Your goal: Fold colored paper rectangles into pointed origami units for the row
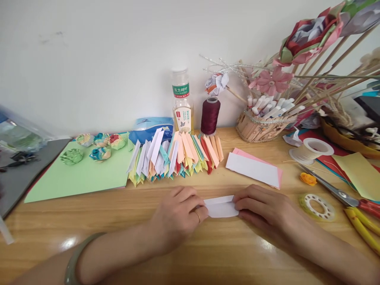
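Observation:
A small white paper strip (222,208) with a folded upper edge is held between my hands, low over the wooden table. My left hand (181,215) pinches its left end, fingers curled together. At the right end, my right hand (261,208) grips the paper with its fingers closed. Beyond my hands stands a row of many folded paper pieces (178,156) in white, orange, yellow, red and blue. White and pink paper strips (253,169) lie stacked behind my right hand.
Green sheets (89,180) with several paper rosettes lie at left. Behind are a bottle (183,114), maroon thread (210,116) and a pen basket (261,128). Scissors (341,194), tape (317,206) and a white spool (310,150) are at right.

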A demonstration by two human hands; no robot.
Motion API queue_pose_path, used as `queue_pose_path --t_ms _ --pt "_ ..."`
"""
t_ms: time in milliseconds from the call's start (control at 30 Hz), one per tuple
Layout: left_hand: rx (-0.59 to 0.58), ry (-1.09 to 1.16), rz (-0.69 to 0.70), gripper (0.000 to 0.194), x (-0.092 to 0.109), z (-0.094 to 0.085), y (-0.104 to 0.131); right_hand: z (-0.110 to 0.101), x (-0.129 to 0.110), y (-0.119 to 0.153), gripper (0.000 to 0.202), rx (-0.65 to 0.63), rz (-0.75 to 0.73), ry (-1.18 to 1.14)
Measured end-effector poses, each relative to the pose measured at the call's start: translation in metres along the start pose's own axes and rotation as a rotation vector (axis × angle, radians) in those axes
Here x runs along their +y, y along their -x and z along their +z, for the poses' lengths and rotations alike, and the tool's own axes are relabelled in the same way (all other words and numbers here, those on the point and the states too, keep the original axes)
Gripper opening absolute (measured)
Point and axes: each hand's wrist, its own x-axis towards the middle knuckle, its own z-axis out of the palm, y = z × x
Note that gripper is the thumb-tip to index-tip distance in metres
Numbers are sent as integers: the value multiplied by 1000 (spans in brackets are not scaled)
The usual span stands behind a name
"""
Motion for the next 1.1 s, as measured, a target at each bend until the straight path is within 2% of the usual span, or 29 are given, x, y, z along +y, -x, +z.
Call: queue_pose_path --t_ms 267,567,833,1100 --pt "-67 237 -276 13 5 1 -1 4 6 0 18 18 44 -127" --pt "-147 422 -578 9 8 2 -4 5 -2 -4 15 54 189 -200" --pt "-197 388 -580 14 10 1 -9 7 -6 -7 15 53 234 -201" --pt "-230 292 -568 14 10 5 -13 13 -11 -9 16 117 251 -58"
